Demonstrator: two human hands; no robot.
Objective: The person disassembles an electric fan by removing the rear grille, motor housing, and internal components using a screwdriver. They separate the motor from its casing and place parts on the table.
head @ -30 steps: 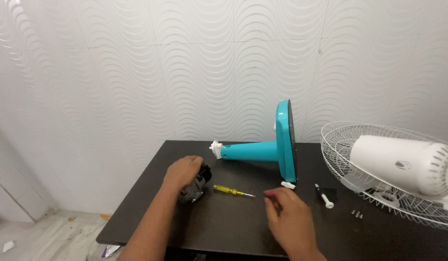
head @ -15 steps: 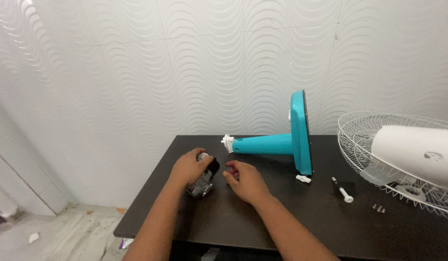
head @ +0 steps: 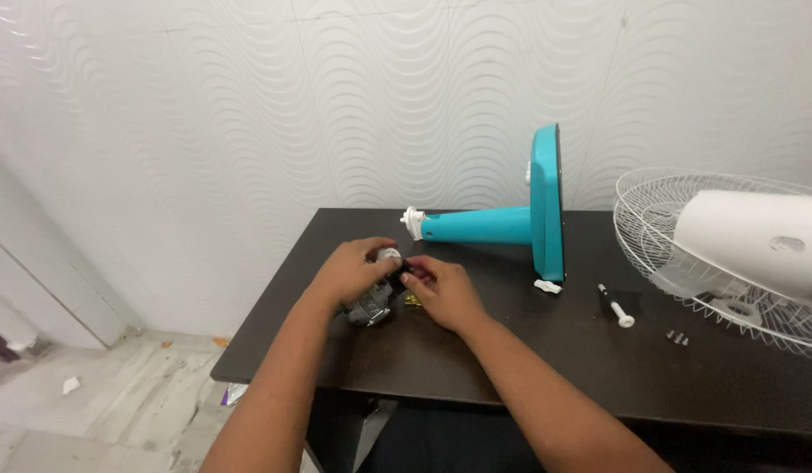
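We judge the small fan motor [head: 372, 302] near the table's [head: 546, 368] left edge heavy, rigid metal: left hand [head: 351, 271] grips its casing, right hand [head: 445, 291] fingers pinch its shaft end

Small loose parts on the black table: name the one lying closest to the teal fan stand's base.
The small white plastic knob, right at the foot of the teal base. The white-tipped black pin and tiny screws lie farther right.

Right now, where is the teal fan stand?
In the head view, the teal fan stand lies on its side at the table's back edge, between both hands and the white wire fan guard.
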